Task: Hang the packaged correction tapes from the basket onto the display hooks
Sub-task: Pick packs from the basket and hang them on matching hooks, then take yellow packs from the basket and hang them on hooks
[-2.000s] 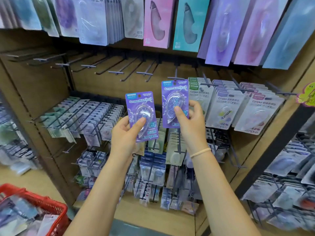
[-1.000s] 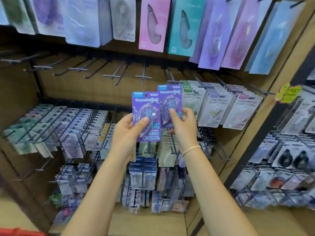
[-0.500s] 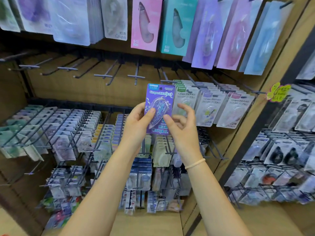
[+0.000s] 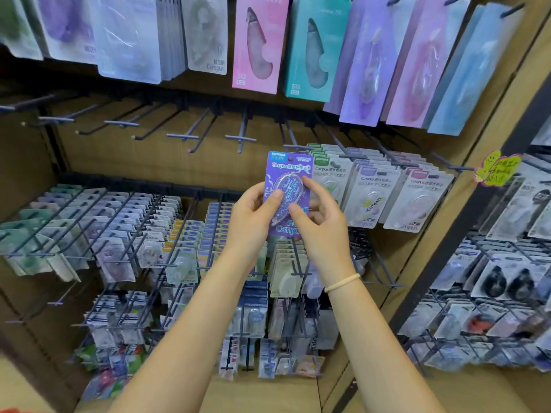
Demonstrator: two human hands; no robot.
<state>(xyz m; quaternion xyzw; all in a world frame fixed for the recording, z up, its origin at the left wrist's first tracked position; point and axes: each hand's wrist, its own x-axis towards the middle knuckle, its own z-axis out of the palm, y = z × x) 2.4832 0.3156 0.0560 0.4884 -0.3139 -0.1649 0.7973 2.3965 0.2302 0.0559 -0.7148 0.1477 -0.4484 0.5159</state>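
Correction tape pack [image 4: 288, 186] between hands, before hook row [image 4: 208, 135]; hung packs [image 4: 372, 192] just right.

Person, two bare forearms, no sleeves in view. Left hand [image 4: 249, 217]: no rings, no wristwear. Right hand [image 4: 320, 225]: no rings; thin pale cream elastic band [image 4: 343, 282] around the wrist, just below the hand. Fingernails short, unpainted.

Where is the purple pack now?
In the head view's middle, the purple pack is held up by the left hand and right hand, just left of the hanging green-topped packs.
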